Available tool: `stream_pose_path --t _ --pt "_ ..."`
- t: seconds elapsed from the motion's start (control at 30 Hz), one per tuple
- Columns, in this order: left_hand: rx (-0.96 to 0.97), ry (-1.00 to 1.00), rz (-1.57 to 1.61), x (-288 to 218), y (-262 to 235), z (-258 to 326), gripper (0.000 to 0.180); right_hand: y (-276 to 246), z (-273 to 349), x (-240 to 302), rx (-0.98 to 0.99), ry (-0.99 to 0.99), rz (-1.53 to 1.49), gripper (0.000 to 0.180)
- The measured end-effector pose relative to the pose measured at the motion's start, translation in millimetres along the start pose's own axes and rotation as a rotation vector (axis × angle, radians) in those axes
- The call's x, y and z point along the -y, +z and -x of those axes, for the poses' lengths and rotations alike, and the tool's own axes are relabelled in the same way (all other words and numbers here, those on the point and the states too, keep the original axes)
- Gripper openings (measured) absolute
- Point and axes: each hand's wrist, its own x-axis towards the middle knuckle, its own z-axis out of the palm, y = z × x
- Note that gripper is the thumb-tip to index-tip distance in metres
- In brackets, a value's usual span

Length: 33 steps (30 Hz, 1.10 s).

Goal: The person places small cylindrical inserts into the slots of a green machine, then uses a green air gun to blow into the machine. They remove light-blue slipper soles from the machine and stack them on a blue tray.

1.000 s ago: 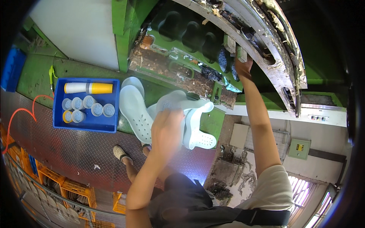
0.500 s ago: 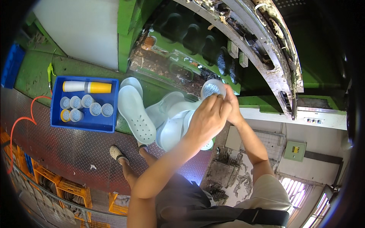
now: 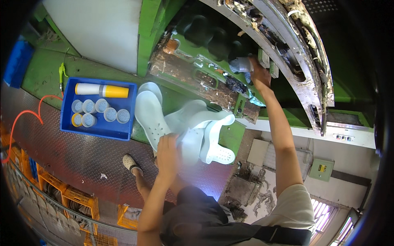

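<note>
1. Where the view is widest, the green machine (image 3: 148,41) fills the top, its row of dark oblong cavities (image 3: 218,43) beneath a curved metal frame, so my right arm has to stretch far out.
2. Below it runs the green surface (image 3: 232,137), a ledge that keeps everything within easy reach.
3. To my left sits the blue tray (image 3: 98,136); I judge that its raised walls stop things rolling off.
4. Pale mint clogs (image 3: 151,117) lie overlapping between the tray and my right arm, heaped loosely, as if their order hardly matters.
5. My left hand (image 3: 168,152) is at these clogs, fingers close together; blur hides whether they pinch one or only touch it, so I cannot tell.
6. My right hand (image 3: 260,74) is up by the cavities, fingers curled against a pale cup, gripping it from the right.
7. Stacked white and yellow cups (image 3: 101,90) lie on their side in the tray, nested probably to save room.
8. That pale cup (image 3: 241,64) is tipped over beside the cavities, a tilt that would let loose contents run out.
9. Seven filled cups (image 3: 102,105) stand in the tray, mouths up, presumably so their bluish granules stay in.
</note>
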Motion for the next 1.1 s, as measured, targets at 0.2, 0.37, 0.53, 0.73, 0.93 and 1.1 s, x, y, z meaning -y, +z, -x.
stream_pose_path --t 0.2,0.37,0.53,0.73,0.93,1.1 --pt "0.039 -0.131 -0.127 69.0 -35.1 28.0 0.034 51.2 -42.7 -19.1 -0.243 -0.215 0.045 0.044" --pt "0.024 -0.298 -0.271 122.5 -68.4 50.5 0.030 58.0 -86.7 -33.9 -0.352 -0.368 0.563 0.031" --pt "-0.038 -0.357 -0.403 173.9 -99.7 65.6 0.028 -10.4 -40.1 -0.5 -0.382 -0.098 0.254 0.047" --pt "-0.135 -0.279 -0.555 248.8 -144.0 21.4 0.031 -110.4 111.4 151.4 -0.144 0.113 -0.680 0.074" --pt "-0.149 -0.239 -0.858 319.7 -179.1 -21.5 0.032 -96.5 226.6 372.1 0.600 0.597 -1.686 0.076" --pt "0.024 -0.191 -0.779 373.2 -200.7 -26.4 0.017 -32.0 266.1 503.5 0.609 0.530 -1.510 0.067"
